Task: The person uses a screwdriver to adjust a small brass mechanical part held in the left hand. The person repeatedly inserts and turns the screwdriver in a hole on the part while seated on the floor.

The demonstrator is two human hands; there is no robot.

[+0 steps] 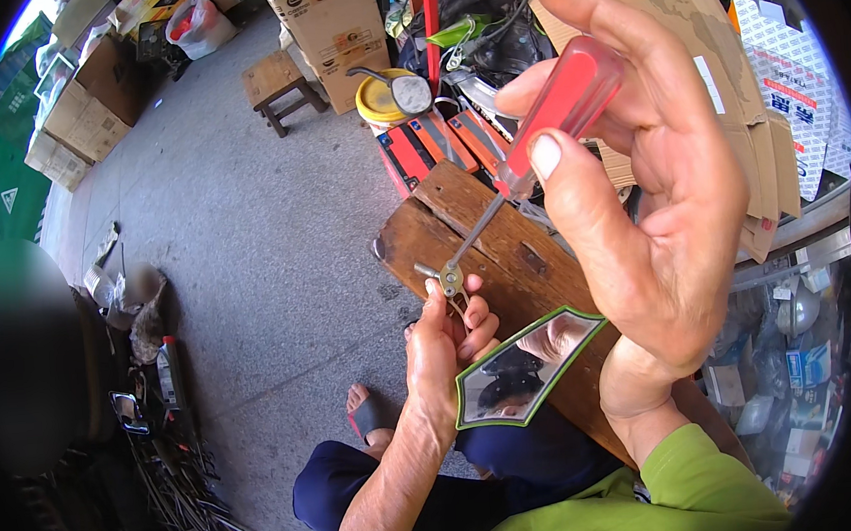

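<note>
My right hand (pixel 651 181) is closed on a screwdriver (pixel 572 97) with a see-through red handle, thumb on one side and fingers on the other. Its thin metal shaft slants down to the left, and the tip meets a small metal bracket (pixel 452 279) with a round hole. My left hand (pixel 436 349) pinches that bracket between thumb and fingers. Against the left palm sits an angular mirror (pixel 527 369) with a green rim, its glass facing up. Whether the mirror is joined to the bracket is hidden by the hand.
Below the hands is a worn wooden bench (pixel 534 258). Red and black boxes (pixel 427 147) and a yellow-lidded tub (pixel 386 96) stand beyond it. Cardboard (pixel 685 30) leans at the right, above a glass case (pixel 788 368). A small stool (pixel 280 83) stands on the grey floor.
</note>
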